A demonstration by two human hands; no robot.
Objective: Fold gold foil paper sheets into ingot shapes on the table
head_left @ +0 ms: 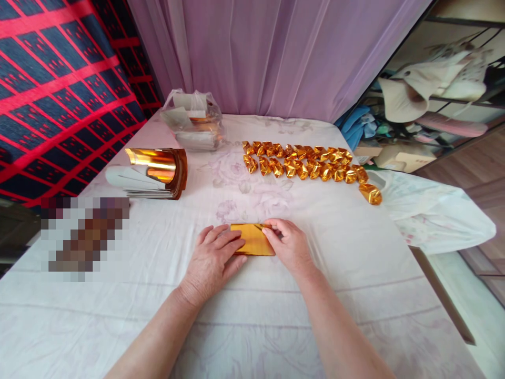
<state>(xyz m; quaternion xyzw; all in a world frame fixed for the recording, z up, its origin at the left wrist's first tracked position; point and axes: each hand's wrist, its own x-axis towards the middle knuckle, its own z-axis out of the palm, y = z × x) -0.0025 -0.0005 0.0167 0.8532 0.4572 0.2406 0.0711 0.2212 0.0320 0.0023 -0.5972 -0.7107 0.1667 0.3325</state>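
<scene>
A folded sheet of gold foil paper lies flat on the cloth-covered table in front of me. My left hand rests on its left end, fingers stretched out and lying flat. At the upper right corner, my right hand pinches the foil paper between thumb and fingers, where a small dark crease shows. Beyond my hands, folded gold foil pieces stand in two rows. One more gold piece sits at their right end.
A curled stack of gold foil sheets stands at the left. Behind it is a clear plastic bag with more sheets. A blurred patch covers something at the left edge. Shelves and a pale cloth are at the right.
</scene>
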